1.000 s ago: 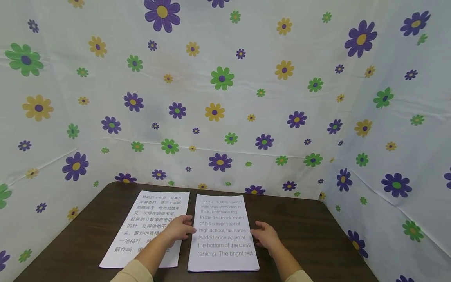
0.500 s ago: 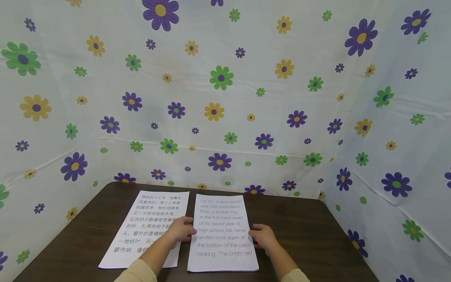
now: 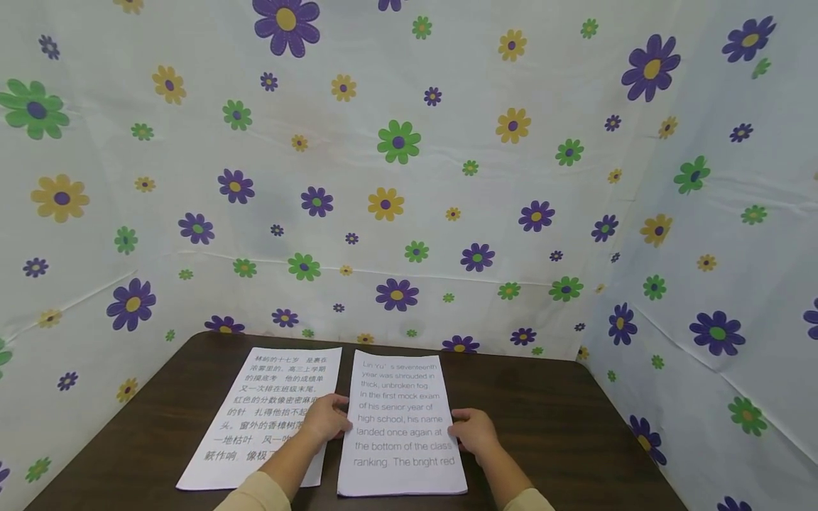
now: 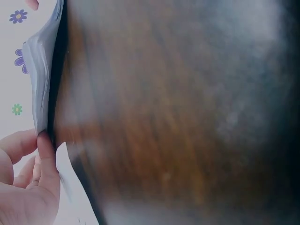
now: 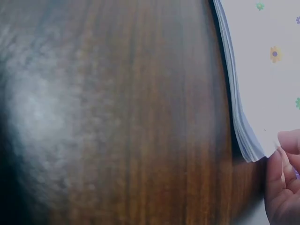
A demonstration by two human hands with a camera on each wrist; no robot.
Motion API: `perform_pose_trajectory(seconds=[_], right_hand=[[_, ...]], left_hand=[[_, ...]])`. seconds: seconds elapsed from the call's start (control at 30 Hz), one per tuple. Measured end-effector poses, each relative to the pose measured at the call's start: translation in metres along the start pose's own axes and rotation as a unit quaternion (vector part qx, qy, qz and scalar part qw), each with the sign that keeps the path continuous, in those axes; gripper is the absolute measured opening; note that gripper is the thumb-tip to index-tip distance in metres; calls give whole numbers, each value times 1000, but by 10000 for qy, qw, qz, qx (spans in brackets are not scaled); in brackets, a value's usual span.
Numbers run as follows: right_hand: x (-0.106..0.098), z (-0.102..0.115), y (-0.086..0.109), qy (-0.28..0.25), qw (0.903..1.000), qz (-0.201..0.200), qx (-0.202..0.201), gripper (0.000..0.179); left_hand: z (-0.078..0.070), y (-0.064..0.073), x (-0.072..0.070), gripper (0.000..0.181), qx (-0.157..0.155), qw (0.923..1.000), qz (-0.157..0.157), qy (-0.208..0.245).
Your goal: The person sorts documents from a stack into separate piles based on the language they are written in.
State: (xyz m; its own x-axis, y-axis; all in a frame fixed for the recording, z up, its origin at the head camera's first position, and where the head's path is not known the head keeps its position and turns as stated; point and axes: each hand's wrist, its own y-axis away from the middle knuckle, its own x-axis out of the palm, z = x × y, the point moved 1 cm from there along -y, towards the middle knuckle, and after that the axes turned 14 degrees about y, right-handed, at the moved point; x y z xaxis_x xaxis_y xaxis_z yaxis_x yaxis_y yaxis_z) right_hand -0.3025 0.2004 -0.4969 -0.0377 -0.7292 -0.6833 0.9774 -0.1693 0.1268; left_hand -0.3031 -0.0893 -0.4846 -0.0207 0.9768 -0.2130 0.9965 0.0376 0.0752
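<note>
English pages [image 3: 397, 419] lay on the table [image 3: 556, 419], sides pinched by the left hand [image 3: 326, 419] and right hand [image 3: 476, 429]; the left forearm [image 3: 290, 458] hid part of the Chinese pages [image 3: 262, 401]; both sleeves [image 3: 258, 492] were cropped.

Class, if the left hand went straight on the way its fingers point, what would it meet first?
The English-text stack: the left hand pinches its left edge, so that edge likely comes first. How far any fingers reach beneath is unclear.
</note>
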Motion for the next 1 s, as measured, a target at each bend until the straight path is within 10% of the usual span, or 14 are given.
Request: perform_pose_trajectory(seconds=[0.67, 1.0], right_hand=[[2, 10, 8, 1046, 9890, -1040, 50, 17], [-1, 16, 13, 428, 9910, -1259, 149, 15]], left_hand=[[4, -6, -2, 41, -54, 9998, -194, 66], [-1, -5, -6, 38, 144, 9988, -447, 99]])
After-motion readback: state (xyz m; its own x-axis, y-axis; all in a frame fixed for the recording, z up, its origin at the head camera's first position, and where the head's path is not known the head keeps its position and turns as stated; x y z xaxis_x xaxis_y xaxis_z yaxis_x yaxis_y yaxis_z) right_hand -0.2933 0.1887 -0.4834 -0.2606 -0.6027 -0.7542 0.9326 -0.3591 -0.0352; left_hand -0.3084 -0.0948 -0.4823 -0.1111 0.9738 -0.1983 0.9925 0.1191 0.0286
